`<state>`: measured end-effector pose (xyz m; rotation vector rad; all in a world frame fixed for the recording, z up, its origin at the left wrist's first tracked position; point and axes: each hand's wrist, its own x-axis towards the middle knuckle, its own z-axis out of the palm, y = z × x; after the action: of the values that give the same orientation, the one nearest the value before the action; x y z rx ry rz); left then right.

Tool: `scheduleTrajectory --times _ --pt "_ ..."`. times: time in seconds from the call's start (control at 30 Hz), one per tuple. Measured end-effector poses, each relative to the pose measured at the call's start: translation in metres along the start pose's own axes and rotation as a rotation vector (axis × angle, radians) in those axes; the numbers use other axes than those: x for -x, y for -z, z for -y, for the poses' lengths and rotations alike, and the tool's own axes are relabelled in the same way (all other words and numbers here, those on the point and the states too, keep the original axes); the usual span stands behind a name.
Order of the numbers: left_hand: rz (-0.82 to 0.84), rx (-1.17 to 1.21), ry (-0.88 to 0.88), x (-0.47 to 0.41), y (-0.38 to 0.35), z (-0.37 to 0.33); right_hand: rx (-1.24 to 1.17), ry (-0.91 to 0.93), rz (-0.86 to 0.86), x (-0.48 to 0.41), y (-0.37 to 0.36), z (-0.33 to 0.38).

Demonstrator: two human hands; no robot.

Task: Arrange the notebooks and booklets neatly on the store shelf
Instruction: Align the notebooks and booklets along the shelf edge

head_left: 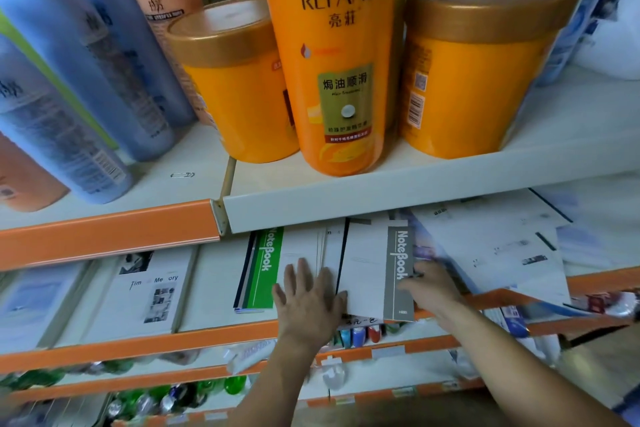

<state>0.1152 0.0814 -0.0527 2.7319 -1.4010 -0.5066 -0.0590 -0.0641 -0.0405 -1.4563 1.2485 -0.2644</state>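
Grey notebook [381, 274]: flat on the lower shelf [221, 333], near its front rim. My right hand [433, 288] grips its right edge, fingers clamped. Left of it, my left hand [308, 298] presses white booklets [303, 248], fingers spread; green notebook [263, 270] further left.

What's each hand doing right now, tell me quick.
Left hand: open, flat on the white notebooks.
Right hand: thumb on the grey notebook; grip cannot be told.
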Motion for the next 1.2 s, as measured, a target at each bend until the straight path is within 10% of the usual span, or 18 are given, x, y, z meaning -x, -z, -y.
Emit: scheduleTrajectory --times 0.6,1.2 --pt "-0.152 0.148 0.194 -0.008 0.013 0.053 0.219 0.075 -0.189 -0.008 -0.002 0.003" --pt "-0.24 0.257 0.101 0.034 0.051 0.129 -0.368 0.169 -0.26 0.011 -0.091 0.086"
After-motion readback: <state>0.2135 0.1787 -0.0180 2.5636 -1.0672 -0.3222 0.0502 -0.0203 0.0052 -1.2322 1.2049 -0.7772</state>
